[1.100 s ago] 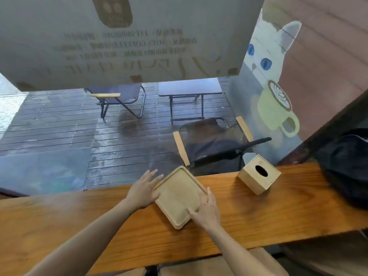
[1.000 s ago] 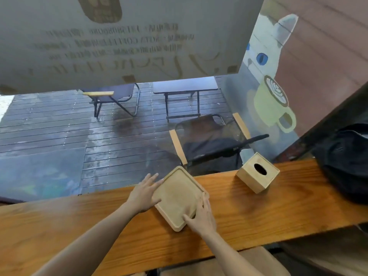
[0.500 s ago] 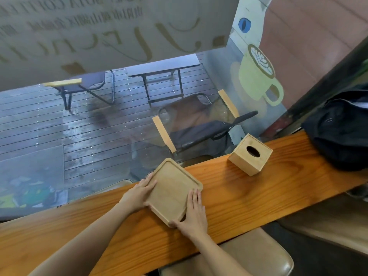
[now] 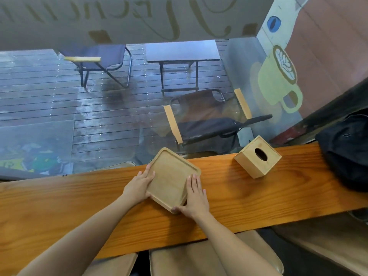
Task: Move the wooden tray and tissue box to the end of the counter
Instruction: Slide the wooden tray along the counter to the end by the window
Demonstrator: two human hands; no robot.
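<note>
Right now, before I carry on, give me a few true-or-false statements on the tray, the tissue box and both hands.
1. Both hands touch the tray. True: left hand on its left edge, right hand at its near right corner.
2. The tissue box sits on the tray. False: it stands apart on the counter, to the tray's right.
3. The tray is empty. True.
4. The right hand holds the box. False: it is on the tray.
5. A black bag lies right of the box. True.
</note>
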